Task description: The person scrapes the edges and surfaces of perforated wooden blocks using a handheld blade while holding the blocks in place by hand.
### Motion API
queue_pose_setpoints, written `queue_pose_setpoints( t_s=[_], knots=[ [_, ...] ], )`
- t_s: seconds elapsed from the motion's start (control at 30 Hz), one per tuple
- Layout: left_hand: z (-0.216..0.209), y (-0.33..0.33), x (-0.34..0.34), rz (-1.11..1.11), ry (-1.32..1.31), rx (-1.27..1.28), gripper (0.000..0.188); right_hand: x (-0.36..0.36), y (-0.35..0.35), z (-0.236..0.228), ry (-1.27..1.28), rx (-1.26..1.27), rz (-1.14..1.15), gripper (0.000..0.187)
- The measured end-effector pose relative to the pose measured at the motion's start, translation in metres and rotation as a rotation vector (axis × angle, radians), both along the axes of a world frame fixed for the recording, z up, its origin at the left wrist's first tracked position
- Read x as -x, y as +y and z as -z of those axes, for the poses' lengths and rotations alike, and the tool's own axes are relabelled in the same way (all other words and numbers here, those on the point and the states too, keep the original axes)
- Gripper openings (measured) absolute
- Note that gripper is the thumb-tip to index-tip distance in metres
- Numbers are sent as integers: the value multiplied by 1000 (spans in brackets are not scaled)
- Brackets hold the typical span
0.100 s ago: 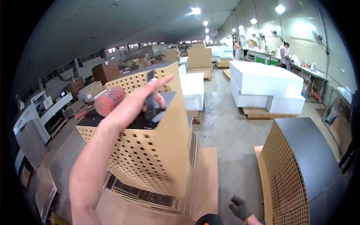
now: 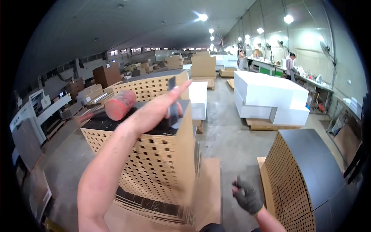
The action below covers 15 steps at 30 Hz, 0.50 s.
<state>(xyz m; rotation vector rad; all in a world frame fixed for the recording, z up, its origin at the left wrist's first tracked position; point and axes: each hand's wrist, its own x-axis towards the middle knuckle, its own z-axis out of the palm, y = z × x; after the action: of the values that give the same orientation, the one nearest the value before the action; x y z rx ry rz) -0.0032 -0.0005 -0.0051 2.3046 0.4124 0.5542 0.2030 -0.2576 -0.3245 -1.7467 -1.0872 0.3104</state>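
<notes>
My bare left hand (image 2: 156, 112) reaches over the near stack of slotted boards (image 2: 184, 158), index finger stretched out. A flat dark strip, blade-like (image 2: 172, 83), is gripped upright between its thumb and other fingers; its exact kind is unclear. Beside the forearm, a mallet with a worn red head (image 2: 120, 105) lies on the stack's black top. Low in the view, my right hand (image 2: 248, 198) wears a dark grey glove and is held over the floor to the right of the stack. Its fingers are curled, and whatever they may hold is hidden.
To the right, dark-topped slotted boards (image 2: 309, 154) sit on a pallet. White blocks (image 2: 266, 94) are piled on another pallet farther ahead. A second slotted stack (image 2: 150, 87) stands behind the near one. Two people work along the benches (image 2: 270, 63) at the right wall.
My left hand with the dark strip has shifted right over the stack. My right hand has come up farther into view. The whole scene has shifted slightly.
</notes>
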Motion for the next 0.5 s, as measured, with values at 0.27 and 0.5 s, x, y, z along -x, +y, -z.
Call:
queue_pose_setpoints(
  t_s=[0.27, 0.5],
  knots=[
    [4, 12, -9, 117, -33, -38, 58, 70, 103, -256, 24, -615, -391, 42],
    [8, 18, -16, 135, -16, -80, 63, 79, 125, -287, 131, -368, -297, 32]
  ],
)
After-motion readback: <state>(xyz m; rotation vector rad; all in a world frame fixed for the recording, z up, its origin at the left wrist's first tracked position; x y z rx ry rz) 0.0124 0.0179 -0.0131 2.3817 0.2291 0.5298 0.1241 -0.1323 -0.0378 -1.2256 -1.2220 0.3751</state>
